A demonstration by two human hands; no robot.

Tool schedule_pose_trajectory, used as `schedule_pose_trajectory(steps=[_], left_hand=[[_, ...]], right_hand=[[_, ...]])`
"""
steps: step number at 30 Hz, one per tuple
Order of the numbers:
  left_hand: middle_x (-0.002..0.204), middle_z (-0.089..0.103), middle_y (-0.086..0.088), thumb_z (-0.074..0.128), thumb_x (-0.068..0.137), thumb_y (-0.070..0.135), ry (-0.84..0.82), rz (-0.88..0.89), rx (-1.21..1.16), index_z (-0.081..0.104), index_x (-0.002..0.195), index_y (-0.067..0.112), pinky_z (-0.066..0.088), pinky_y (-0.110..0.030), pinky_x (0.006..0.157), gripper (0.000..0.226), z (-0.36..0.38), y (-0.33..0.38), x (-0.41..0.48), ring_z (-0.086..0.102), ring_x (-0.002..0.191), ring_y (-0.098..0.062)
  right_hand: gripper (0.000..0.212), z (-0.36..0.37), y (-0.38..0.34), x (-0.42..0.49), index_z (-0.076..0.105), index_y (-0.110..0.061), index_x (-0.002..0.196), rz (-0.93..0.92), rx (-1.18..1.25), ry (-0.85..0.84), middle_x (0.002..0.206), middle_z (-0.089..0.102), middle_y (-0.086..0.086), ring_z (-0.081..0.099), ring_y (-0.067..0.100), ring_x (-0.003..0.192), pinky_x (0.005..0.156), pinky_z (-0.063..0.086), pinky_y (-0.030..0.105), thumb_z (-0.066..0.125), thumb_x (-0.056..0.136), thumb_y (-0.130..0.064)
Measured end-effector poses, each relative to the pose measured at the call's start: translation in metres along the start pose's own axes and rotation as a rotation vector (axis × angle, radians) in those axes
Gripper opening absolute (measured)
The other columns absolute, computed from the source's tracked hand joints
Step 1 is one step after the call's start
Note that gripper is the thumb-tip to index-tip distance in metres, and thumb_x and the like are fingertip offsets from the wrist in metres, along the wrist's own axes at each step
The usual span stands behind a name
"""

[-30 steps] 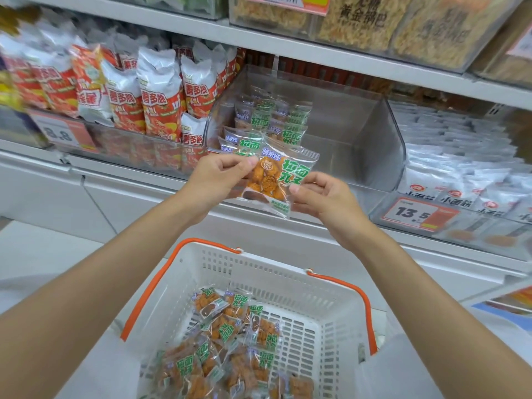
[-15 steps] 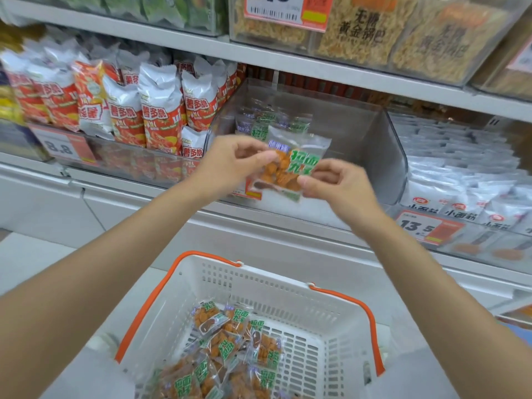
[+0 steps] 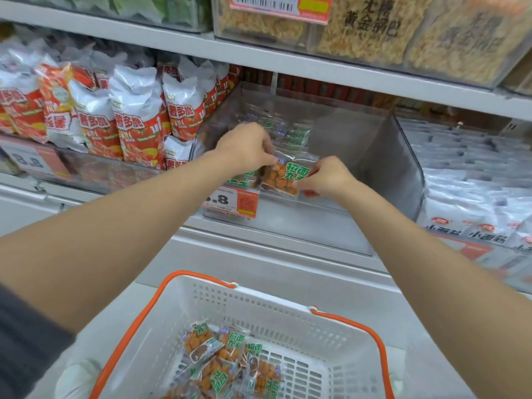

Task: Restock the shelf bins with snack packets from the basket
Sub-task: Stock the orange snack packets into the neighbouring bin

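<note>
Both hands hold one snack packet (image 3: 283,175) at the front of the clear shelf bin (image 3: 403,168). Left hand (image 3: 247,148) pinches the packet's upper left corner, right hand (image 3: 325,177) pinches its lower right edge; fingers clamped on the wrapper on both sides. Packet is clear w/ orange snack pieces and green lettering, tilted a bit, sitting just inside the bin's front wall, above the orange price tag (image 3: 230,201). More of the same packets (image 3: 293,133) lie further back in the bin, blurred. Bin's right half looks bare. Below, white basket w/ orange handles (image 3: 288,318) holds a pile of matching packets (image 3: 227,367) in its left-centre part. Left of the bin: red and white chip bags (image 3: 135,122) standing upright. Right of it: white packets (image 3: 475,197) stacked flat. Shelf above carries clear tubs of yellowish snacks (image 3: 374,27).
</note>
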State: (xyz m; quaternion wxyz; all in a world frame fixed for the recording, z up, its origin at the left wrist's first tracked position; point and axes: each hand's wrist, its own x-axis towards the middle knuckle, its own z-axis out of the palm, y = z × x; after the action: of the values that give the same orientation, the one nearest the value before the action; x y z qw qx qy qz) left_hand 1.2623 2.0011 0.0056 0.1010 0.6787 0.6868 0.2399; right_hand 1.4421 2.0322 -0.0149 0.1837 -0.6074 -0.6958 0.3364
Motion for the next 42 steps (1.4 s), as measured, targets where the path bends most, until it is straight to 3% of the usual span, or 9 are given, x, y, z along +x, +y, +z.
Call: schedule_pose_trajectory(steps=[4, 10, 15, 20, 24, 28, 35, 39, 42], left_hand=[[0.095, 0.070, -0.001, 0.070, 0.086, 0.033, 0.035, -0.026, 0.046, 0.067, 0.111, 0.019, 0.054, -0.036, 0.079, 0.029, 0.006, -0.004, -0.001, 0.064, 0.087, -0.020], [0.104, 0.070, -0.001, 0.068, 0.087, 0.034, 0.056, -0.056, 0.020, 0.064, 0.120, 0.020, 0.053, -0.036, 0.086, 0.036, 0.008, -0.003, -0.004, 0.063, 0.096, -0.022], [0.114, 0.065, -0.002, 0.062, 0.090, 0.030, 0.115, -0.062, 0.032, 0.059, 0.124, 0.019, 0.051, -0.037, 0.086, 0.036, 0.006, 0.001, -0.018, 0.060, 0.104, -0.024], [0.087, 0.061, 0.003, 0.060, 0.086, 0.021, 0.249, -0.032, -0.059, 0.054, 0.093, 0.020, 0.049, -0.038, 0.072, 0.009, 0.003, 0.019, -0.058, 0.058, 0.082, -0.022], [0.067, 0.057, 0.004, 0.059, 0.083, 0.022, 0.229, -0.014, -0.151, 0.048, 0.076, 0.021, 0.047, -0.037, 0.063, 0.012, 0.008, 0.032, -0.105, 0.058, 0.068, -0.021], [0.066, 0.057, 0.005, 0.063, 0.081, 0.025, 0.073, -0.034, -0.129, 0.045, 0.073, 0.025, 0.047, -0.036, 0.062, 0.020, 0.029, 0.019, -0.154, 0.057, 0.068, -0.021], [0.089, 0.056, 0.010, 0.062, 0.090, 0.033, -0.473, -0.145, 0.042, 0.058, 0.096, 0.024, 0.046, -0.029, 0.072, 0.011, 0.078, -0.040, -0.206, 0.057, 0.081, -0.014], [0.102, 0.058, 0.007, 0.059, 0.091, 0.028, -0.699, -0.152, 0.198, 0.061, 0.106, 0.023, 0.045, -0.027, 0.078, 0.016, 0.098, -0.064, -0.218, 0.052, 0.091, -0.013], [0.103, 0.054, 0.008, 0.056, 0.094, 0.033, -0.788, -0.126, 0.303, 0.057, 0.117, 0.025, 0.038, -0.026, 0.074, 0.025, 0.109, -0.069, -0.222, 0.051, 0.102, -0.014]], right_hand=[[0.030, 0.009, -0.002, 0.006, 0.055, -0.006, 0.079, 0.058, 0.066, -0.058, 0.093, 0.070, 0.017, 0.073, 0.029, 0.082, 0.077, 0.061, 0.041, 0.084, 0.074, -0.009], [0.032, 0.006, -0.004, 0.005, 0.052, -0.005, 0.080, 0.102, 0.167, -0.092, 0.081, 0.065, 0.011, 0.072, 0.028, 0.078, 0.078, 0.060, 0.042, 0.083, 0.074, -0.003], [0.041, -0.003, 0.004, -0.002, 0.061, 0.001, 0.102, 0.066, 0.091, -0.022, 0.100, 0.070, 0.017, 0.072, 0.026, 0.086, 0.081, 0.059, 0.042, 0.086, 0.071, -0.012], [0.035, -0.014, 0.009, -0.040, 0.063, -0.009, 0.115, -0.273, -0.070, 0.349, 0.096, 0.060, 0.001, 0.056, 0.016, 0.086, 0.082, 0.049, 0.030, 0.071, 0.081, -0.011], [0.024, -0.003, 0.015, -0.091, 0.066, -0.012, 0.098, -0.620, -0.048, 0.530, 0.087, 0.057, -0.001, 0.052, 0.014, 0.074, 0.073, 0.044, 0.025, 0.062, 0.077, -0.001], [0.018, 0.037, 0.043, -0.133, 0.067, -0.016, 0.089, -0.663, -0.052, 0.367, 0.080, 0.064, -0.004, 0.054, 0.013, 0.062, 0.067, 0.046, 0.028, 0.062, 0.076, -0.005], [0.017, 0.121, 0.114, -0.147, 0.069, -0.015, 0.096, -0.307, -0.257, -0.278, 0.096, 0.070, -0.001, 0.058, 0.014, 0.080, 0.082, 0.051, 0.034, 0.058, 0.084, -0.010], [0.023, 0.168, 0.156, -0.141, 0.066, -0.012, 0.108, -0.086, -0.384, -0.526, 0.112, 0.065, 0.004, 0.060, 0.022, 0.103, 0.088, 0.049, 0.031, 0.064, 0.085, -0.013], [0.026, 0.208, 0.182, -0.150, 0.064, -0.008, 0.110, 0.034, -0.391, -0.659, 0.116, 0.061, 0.009, 0.058, 0.023, 0.098, 0.082, 0.048, 0.031, 0.066, 0.087, -0.020]])
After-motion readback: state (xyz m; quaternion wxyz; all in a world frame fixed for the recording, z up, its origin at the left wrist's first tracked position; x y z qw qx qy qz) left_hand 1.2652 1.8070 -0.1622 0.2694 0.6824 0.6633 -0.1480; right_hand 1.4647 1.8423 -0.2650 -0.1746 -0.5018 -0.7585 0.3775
